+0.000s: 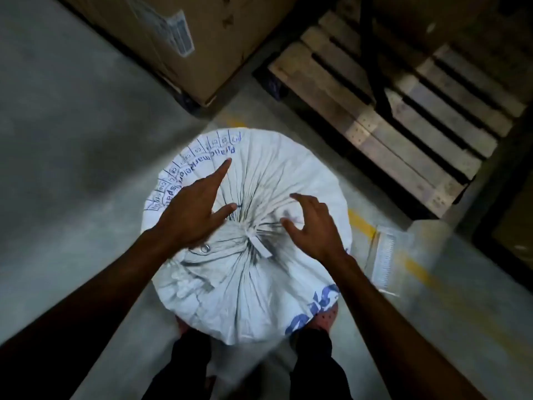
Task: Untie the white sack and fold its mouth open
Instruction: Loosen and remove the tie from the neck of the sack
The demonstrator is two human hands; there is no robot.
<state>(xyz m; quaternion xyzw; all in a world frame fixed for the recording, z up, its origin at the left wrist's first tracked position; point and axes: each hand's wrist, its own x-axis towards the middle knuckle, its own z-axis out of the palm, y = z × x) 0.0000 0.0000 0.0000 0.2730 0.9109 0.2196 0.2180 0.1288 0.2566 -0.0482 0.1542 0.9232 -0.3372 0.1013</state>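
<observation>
Cardboard box point(184, 44), 11 o'clock, barcode label unreadable. Left hand point(190, 217), released, forefinger extended, on white sack point(248, 284). Sack: centre floor, mouth tied at knot point(253, 236); blue print partly legible, "mark". Right hand point(314, 226), released, fingers curled over gathers. Wooden pallet point(403, 111), 2 o'clock.

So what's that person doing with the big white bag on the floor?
A person is standing over a large white woven sack with blue printing, which is still tied shut at its gathered top. The left hand and right hand are spread open just over the knot, on either side of it, gripping nothing yet. Behind it sit a brown cardboard box and a wooden pallet.
</observation>
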